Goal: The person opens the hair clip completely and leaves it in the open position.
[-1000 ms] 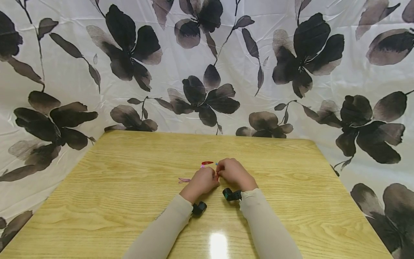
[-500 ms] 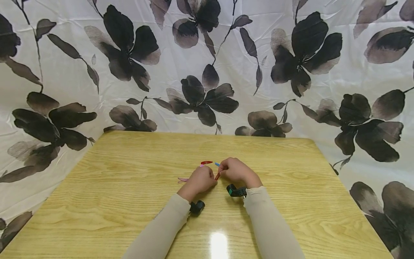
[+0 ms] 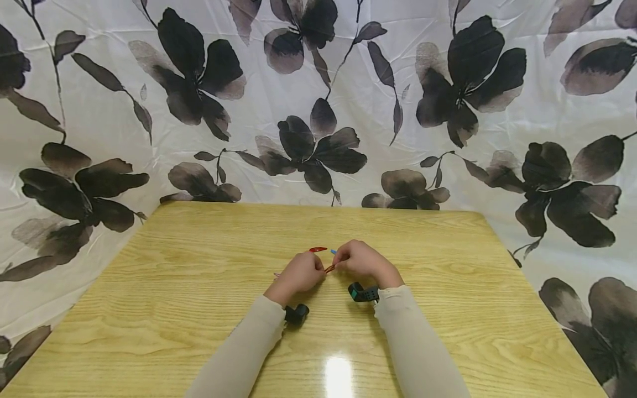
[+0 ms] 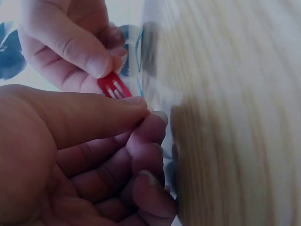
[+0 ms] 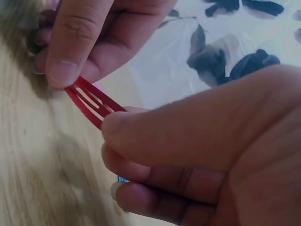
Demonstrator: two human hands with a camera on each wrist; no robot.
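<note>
A red slotted hair clip (image 5: pixel 94 102) is stretched between the two hands, low over the table. The left hand (image 3: pixel 301 272) pinches one end between thumb and forefinger; the right hand (image 3: pixel 364 260) pinches the other end the same way. In the left wrist view the red clip (image 4: pixel 114 86) shows between the right hand (image 4: pixel 70 44) and the left hand (image 4: pixel 80 150). Past the hands, another red clip (image 3: pixel 318 249) lies on the table, with a blue item (image 3: pixel 333 252) close to the right fingers.
A pinkish item (image 3: pixel 276 275) shows partly from behind the left hand. The wooden table (image 3: pixel 224 237) reaches back to a flower-patterned cloth (image 3: pixel 298 83). Each wrist wears a black camera, the left one (image 3: pixel 297 314) and the right one (image 3: pixel 363 292).
The left hand has moved slightly left and covers more of the pinkish item. The right hand has shifted a little right, and the held red clip lies flatter and shows more between the hands.
</note>
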